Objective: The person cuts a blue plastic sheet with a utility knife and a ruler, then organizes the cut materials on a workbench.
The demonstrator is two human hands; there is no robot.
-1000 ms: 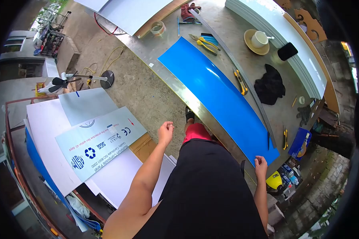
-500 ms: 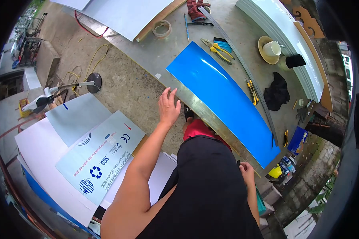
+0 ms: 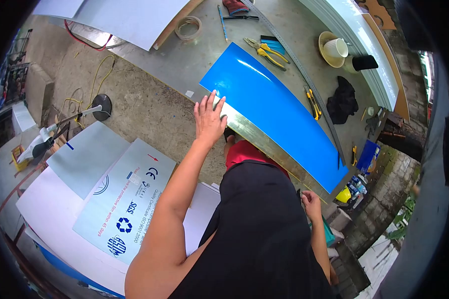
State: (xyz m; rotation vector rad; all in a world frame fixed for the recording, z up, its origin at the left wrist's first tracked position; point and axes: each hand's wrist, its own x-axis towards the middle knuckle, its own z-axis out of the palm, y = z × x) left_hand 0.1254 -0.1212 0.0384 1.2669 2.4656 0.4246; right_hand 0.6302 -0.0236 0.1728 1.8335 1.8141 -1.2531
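A long glossy blue sheet [image 3: 274, 114] lies on the grey metal table [image 3: 164, 65], close to its near edge. My left hand [image 3: 210, 117] is open at that edge, fingers spread, with the fingertips at the sheet's left end; whether they press on it I cannot tell. Low on the right, beside the table's near edge, my right hand [image 3: 312, 204] has curled fingers close together, and what they hold, if anything, is too small to make out. Yellow pliers [image 3: 267, 53] and a blue scraper [image 3: 273, 45] rest beyond the sheet.
Behind the sheet lie a long metal ruler [image 3: 296, 62], a yellow cutter [image 3: 313, 103], a black cloth [image 3: 343, 101] and a cup [image 3: 336, 48] on a saucer. A tape roll [image 3: 188, 28] sits near white panels [image 3: 125, 17]. Printed panels [image 3: 129, 194] and a fan [image 3: 40, 142] stand left.
My left hand has moved up to the table edge and the sheet's left end. My right hand has risen slightly. The whole view has shifted a little.
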